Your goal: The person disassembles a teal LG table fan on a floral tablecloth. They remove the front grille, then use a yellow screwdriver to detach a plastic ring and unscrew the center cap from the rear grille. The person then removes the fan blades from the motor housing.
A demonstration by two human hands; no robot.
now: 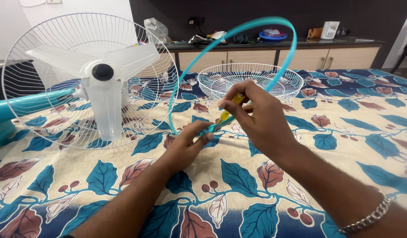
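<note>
Teal plastic hoop (274,26) pinched by left fingers (199,136); right fingers (232,103) grip a yellow-handled screwdriver (227,112).

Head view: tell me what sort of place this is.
Probably a room at home: a bed or table under a leaf-print sheet, a wooden sideboard with household clutter, and a partly dismantled fan.

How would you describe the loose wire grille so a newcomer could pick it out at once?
Start from the leaf-patterned sheet, then look beyond the right hand and through the teal ring towards the cabinets. The loose wire grille lies there like a shallow white bowl. Unlike the grille on the fan to the left, it has no blades.
</note>
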